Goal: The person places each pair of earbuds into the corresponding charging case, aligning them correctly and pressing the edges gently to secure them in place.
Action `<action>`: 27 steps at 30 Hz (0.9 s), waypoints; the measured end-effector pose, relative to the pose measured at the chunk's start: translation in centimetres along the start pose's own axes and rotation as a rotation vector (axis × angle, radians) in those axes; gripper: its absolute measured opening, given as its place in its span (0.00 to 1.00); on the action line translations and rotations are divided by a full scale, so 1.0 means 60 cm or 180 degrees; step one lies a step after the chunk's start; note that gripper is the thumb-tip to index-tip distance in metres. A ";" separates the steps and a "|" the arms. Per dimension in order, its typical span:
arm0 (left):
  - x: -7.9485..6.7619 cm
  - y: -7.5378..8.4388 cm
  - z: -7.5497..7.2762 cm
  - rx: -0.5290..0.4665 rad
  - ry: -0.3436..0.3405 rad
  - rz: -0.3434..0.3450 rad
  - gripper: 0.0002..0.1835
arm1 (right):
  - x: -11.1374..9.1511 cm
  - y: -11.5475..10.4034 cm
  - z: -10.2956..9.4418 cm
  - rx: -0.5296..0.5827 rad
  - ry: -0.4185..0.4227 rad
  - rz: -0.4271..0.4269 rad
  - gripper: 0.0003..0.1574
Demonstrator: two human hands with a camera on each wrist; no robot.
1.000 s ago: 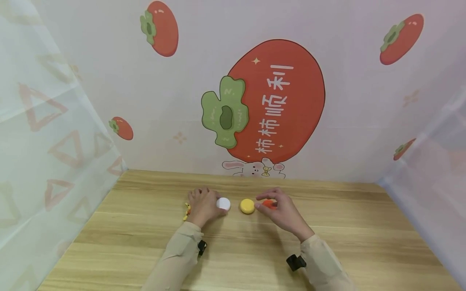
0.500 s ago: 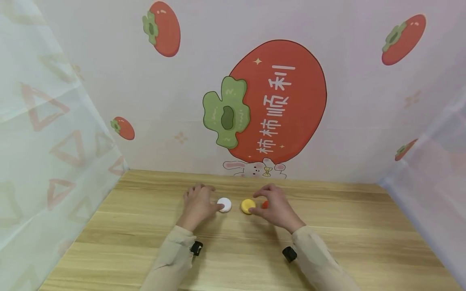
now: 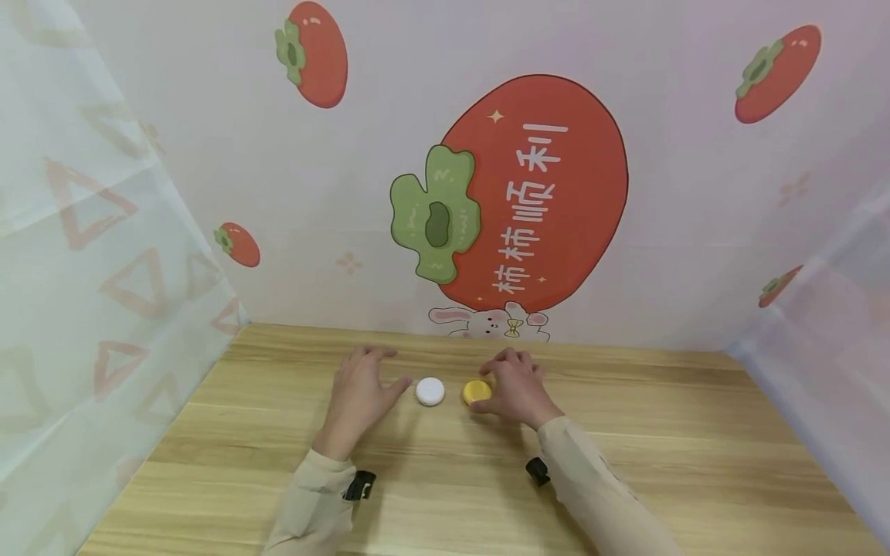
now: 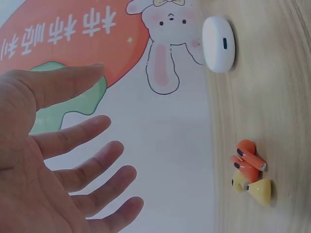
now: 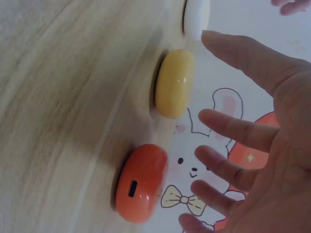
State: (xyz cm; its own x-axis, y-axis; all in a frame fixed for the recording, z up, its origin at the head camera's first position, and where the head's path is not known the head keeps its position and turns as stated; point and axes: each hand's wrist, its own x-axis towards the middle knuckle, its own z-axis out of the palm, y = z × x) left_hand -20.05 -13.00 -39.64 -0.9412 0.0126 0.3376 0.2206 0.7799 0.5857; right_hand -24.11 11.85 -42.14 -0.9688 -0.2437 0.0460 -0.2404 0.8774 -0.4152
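My left hand [image 3: 360, 395] hovers left of a white earbud charging case [image 3: 430, 391], thumb and fingers spread, holding nothing. In the left wrist view, orange earbuds [image 4: 249, 160] and yellow earbuds [image 4: 259, 191] lie in a small pile on the table; in the head view my left hand hides them. My right hand [image 3: 518, 392] is over a yellow charging case [image 3: 477, 391], its thumb overlapping the case's front edge there. The right wrist view shows its fingers spread beside the case. An orange charging case [image 5: 142, 183], hidden under the right hand from the head view, sits beyond the yellow one.
The wooden table [image 3: 445, 486] meets a white backdrop [image 3: 334, 193] printed with persimmons and a rabbit. White cloth sides [image 3: 118, 232] flank the table left and right. The three cases stand in a row near the back.
My left hand has let go of the white case and drawn back to the left. My right hand has moved left from the orange case to above the yellow one.
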 end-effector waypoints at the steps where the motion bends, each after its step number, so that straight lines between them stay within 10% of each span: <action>1: -0.001 0.001 -0.002 -0.0007 0.0012 0.0005 0.25 | 0.002 0.001 0.001 -0.0008 -0.0032 0.0019 0.36; 27: -0.007 0.018 0.002 -0.0216 0.0057 0.0195 0.23 | 0.010 0.011 0.015 -0.0003 0.0168 -0.0011 0.28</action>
State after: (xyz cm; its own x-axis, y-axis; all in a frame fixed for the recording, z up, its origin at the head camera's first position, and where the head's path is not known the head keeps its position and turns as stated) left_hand -19.42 -12.12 -39.24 -0.9208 0.0474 0.3871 0.2951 0.7338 0.6119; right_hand -24.81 11.90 -43.20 -0.9697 -0.2247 0.0954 -0.2439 0.8770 -0.4140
